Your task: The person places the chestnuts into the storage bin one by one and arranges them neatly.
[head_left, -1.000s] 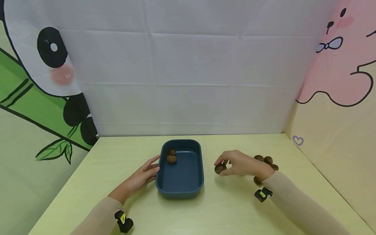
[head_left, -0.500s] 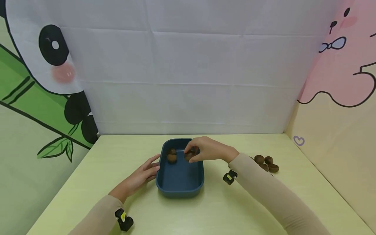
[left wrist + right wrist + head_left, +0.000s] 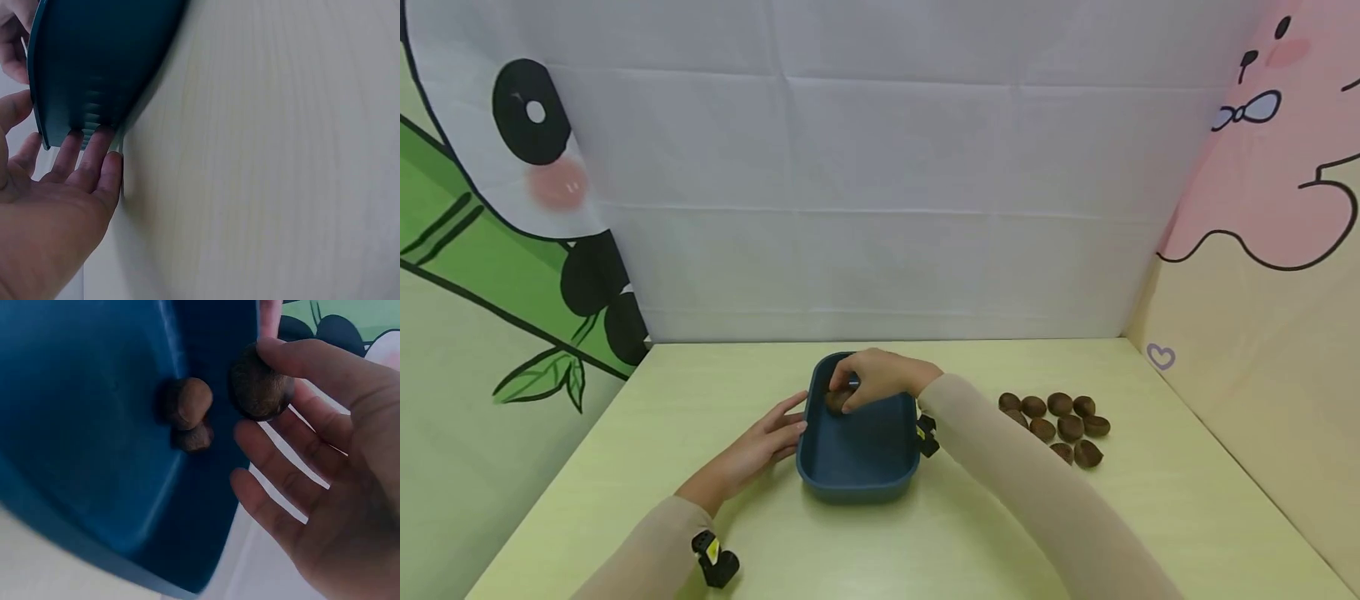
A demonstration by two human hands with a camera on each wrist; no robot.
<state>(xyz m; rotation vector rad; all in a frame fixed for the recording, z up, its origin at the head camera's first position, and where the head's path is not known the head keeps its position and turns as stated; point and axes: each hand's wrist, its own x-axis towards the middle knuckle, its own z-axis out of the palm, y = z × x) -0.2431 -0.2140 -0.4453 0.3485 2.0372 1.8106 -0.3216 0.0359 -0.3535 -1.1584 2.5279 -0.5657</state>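
A deep blue rectangular box [image 3: 859, 482] stands on the table. Against its left wall rests my left hand [image 3: 760, 450], its fingers extended; in the left wrist view the fingertips [image 3: 100, 139] touch the outer wall. Over the box's left part, my right hand [image 3: 886, 375] pinches a brown chestnut [image 3: 259, 387] between thumb and fingers. The right wrist view has this chestnut above the box floor, near the wall. Two more chestnuts [image 3: 195, 403] lie together inside; in the head view the right hand largely covers that spot.
Several loose chestnuts [image 3: 1070, 428] lie grouped on the pale yellow table [image 3: 820, 550] to the right of the box, partly behind the right sleeve [image 3: 1015, 458]. A white cloth backdrop [image 3: 880, 208] rises behind the table, with cartoon-printed panels at both sides.
My right hand has carried the chestnut leftward from the table, across the box's right wall, to above the box's left part. The left hand keeps its place on the box.
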